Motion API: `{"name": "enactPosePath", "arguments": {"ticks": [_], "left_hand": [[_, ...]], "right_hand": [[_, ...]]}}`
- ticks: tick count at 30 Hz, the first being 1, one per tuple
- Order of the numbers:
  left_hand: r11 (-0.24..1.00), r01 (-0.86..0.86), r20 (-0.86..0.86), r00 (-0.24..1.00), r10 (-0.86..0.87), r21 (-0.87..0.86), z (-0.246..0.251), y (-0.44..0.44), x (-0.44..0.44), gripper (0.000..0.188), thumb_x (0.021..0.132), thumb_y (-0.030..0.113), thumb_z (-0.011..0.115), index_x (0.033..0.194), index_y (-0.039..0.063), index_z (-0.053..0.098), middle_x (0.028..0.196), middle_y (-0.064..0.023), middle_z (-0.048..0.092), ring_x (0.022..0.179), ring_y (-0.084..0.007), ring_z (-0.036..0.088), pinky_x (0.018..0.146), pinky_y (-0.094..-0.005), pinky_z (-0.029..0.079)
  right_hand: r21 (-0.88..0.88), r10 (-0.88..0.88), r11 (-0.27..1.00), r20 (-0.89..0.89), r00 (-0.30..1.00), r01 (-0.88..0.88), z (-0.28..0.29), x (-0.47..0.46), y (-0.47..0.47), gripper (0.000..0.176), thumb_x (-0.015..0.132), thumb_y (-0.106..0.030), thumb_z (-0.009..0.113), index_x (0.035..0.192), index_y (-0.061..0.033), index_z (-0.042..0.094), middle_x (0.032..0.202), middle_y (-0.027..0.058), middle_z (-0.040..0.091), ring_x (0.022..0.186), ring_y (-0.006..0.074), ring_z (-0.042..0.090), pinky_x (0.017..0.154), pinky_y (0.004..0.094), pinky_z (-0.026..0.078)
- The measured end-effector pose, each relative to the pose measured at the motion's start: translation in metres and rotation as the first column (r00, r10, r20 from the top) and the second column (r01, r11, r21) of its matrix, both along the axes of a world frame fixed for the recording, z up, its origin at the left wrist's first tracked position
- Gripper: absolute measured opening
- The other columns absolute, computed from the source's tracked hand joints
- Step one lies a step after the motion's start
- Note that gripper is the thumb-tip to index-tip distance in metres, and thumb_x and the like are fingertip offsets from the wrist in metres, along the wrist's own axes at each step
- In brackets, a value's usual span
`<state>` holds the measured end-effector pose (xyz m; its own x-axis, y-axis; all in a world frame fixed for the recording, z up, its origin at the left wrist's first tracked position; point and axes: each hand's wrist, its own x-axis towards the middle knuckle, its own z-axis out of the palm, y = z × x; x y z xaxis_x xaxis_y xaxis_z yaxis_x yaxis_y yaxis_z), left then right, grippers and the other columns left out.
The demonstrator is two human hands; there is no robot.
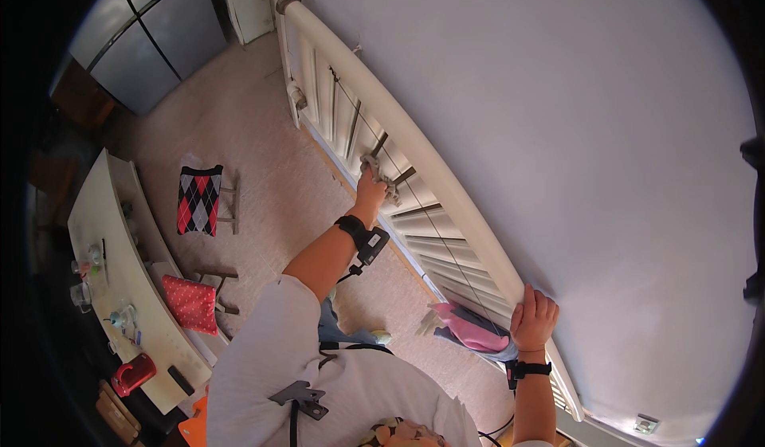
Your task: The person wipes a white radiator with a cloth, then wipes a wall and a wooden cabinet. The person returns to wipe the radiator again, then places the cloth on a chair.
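My left hand grips a crumpled grey-beige cloth against the vertical columns of a cream radiator. The cloth lies by the dark gaps between columns, and some fingers are hidden. My right hand is curled over the radiator's thick top pipe, farther down at the right. A thin dark cord runs along the front of the columns. Pink and blue-grey fabric hangs on or lies against the radiator beside my right hand; its support cannot be told.
A pale wall rises behind the radiator. On the left stand an argyle-covered folding stool, a red dotted stool and a long table bearing glassware and a red jug. Grey cabinets are at the upper left.
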<state>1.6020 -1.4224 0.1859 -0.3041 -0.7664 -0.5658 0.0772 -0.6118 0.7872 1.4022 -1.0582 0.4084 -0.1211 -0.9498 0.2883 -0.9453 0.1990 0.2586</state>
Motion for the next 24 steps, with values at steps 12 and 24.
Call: {"name": "enactPosePath", "arguments": {"ticks": [12,24], "left_hand": [[0.988,-0.132,-0.240,0.965,0.110,-0.079,0.035,-0.023,0.047,0.074,0.095,0.000,0.061,0.160,0.010,0.028,0.140,-0.0091,0.057,0.111,-0.0219,0.064,0.090,-0.0370,0.053],[0.961,-0.027,0.111,0.992,0.060,-0.274,0.019,-0.075,0.030,0.065,0.090,-0.002,0.064,0.152,0.001,0.043,0.134,-0.0145,0.063,0.107,-0.0244,0.066,0.080,-0.0341,0.057]], "right_hand": [[-0.011,0.015,1.000,-0.013,1.000,-0.015,-0.001,0.001,-0.003,0.041,0.093,-0.025,0.058,0.129,-0.0067,0.065,0.112,0.0096,0.062,0.096,0.0300,0.057,0.088,0.0460,0.045],[-0.029,0.027,0.999,0.039,0.999,-0.026,0.005,0.003,-0.005,0.041,0.092,-0.022,0.060,0.129,-0.0056,0.065,0.111,0.0099,0.062,0.095,0.0299,0.057,0.087,0.0457,0.044]]}}
